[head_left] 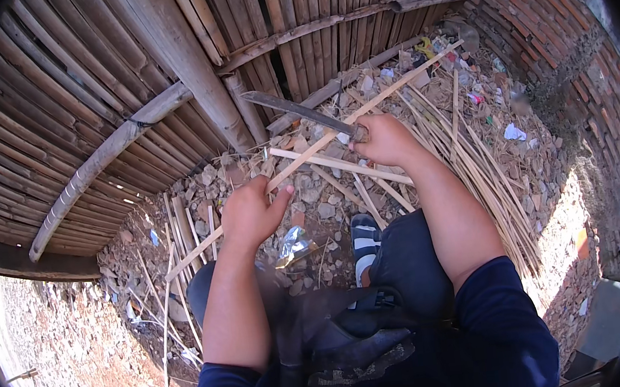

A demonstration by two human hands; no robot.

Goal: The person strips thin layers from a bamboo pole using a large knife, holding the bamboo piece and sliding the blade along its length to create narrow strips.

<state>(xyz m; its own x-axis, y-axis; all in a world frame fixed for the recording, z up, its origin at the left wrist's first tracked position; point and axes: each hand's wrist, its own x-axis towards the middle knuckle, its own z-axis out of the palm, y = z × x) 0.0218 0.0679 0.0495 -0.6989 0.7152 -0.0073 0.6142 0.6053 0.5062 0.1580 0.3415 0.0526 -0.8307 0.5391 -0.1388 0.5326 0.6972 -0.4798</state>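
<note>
My left hand (250,211) is closed around a long, pale strip of split bamboo (404,80), which runs slantwise from beside my left knee up to the far right. In my right hand (384,140) is the handle of a machete (293,107). Its dark blade points to the far left and lies across the strip, seemingly against it; the exact contact is hard to make out. Below the blade, another pale strip (344,163) slants over the rubble under my right wrist.
A bundle of bamboo strips (481,168) lies on the right, with more strips (178,230) at the left. A bamboo-slat wall (123,69) on poles stands ahead, a brick wall (540,10) at right. Stones, litter and a shiny wrapper (294,246) cover the ground by my sandal (365,240).
</note>
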